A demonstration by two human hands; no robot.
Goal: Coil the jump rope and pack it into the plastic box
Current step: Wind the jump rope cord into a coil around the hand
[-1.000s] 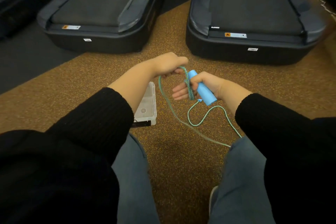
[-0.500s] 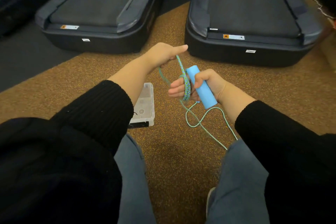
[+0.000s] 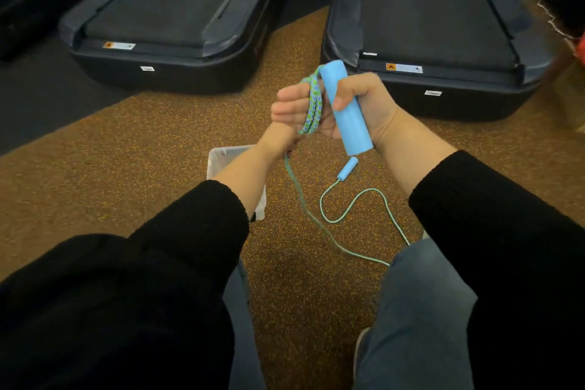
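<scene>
left forearm (image 3: 240, 174) hides much of plastic box (image 3: 221, 157).

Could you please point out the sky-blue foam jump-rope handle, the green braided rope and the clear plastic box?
Sky-blue foam handle (image 3: 347, 113), head view, middle of the cylinder.
Green braided rope (image 3: 313, 106), head view, turns wound round the fingers.
Clear plastic box (image 3: 221, 157), head view, far rim.

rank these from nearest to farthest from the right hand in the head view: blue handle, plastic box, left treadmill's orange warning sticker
1. blue handle: gripped in the right hand itself.
2. plastic box: on the floor, lower left, partly hidden by the left forearm.
3. orange warning sticker: far upper left, on the left treadmill.
</scene>
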